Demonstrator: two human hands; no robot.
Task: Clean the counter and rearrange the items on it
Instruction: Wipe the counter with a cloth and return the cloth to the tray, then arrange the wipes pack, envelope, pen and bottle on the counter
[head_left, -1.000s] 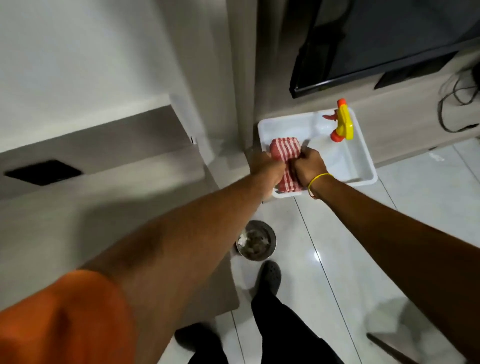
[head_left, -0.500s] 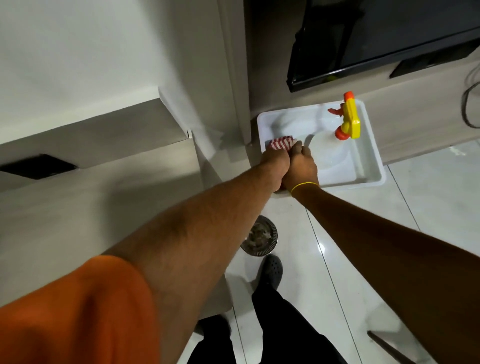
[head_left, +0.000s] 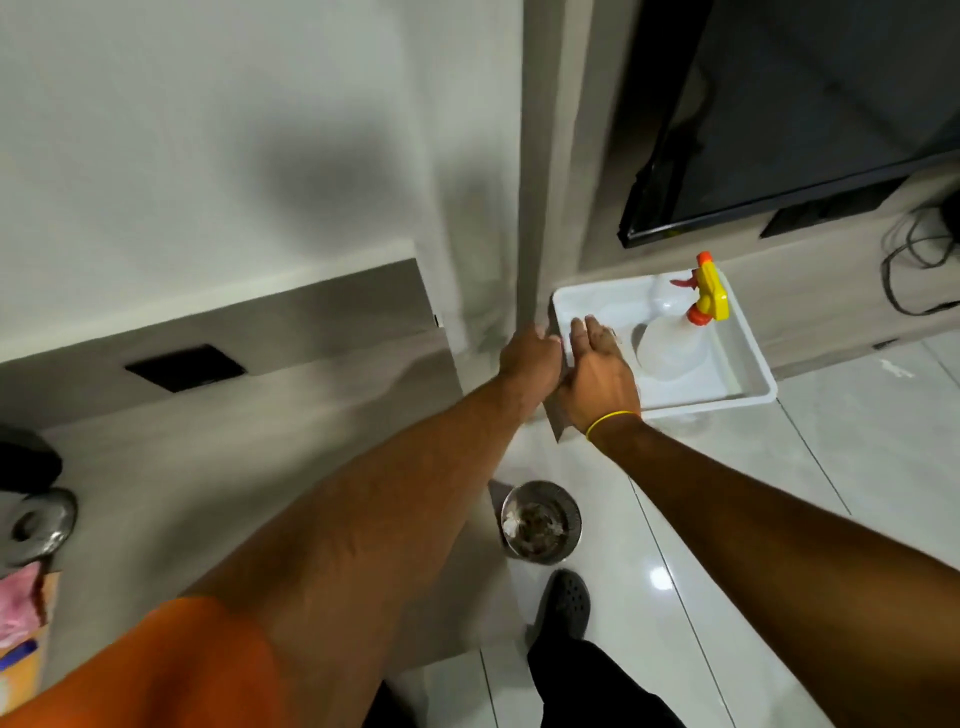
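Note:
A white tray (head_left: 743, 358) sits on the low ledge under the television, at the end of the grey counter (head_left: 260, 441). In its right half lies a clear spray bottle (head_left: 670, 348) with a yellow and orange trigger head. My right hand (head_left: 597, 374) lies flat, fingers stretched out, over the tray's left part. The red striped cloth is hidden beneath it. My left hand (head_left: 527, 356) is curled against the tray's left rim; I cannot make out whether it grips anything.
A black television (head_left: 789, 119) hangs above the tray, with cables (head_left: 904, 270) to its right. A steel bin (head_left: 540, 519) stands on the glossy tiled floor near my black shoe (head_left: 563, 605). Steel ware (head_left: 39, 525) and a pink bag (head_left: 18, 603) sit at the counter's far left.
Both hands were gathered on the striped cloth in the tray. My right hand has since flattened over it, the cloth no longer shows, and my left hand has shifted to the tray's left rim.

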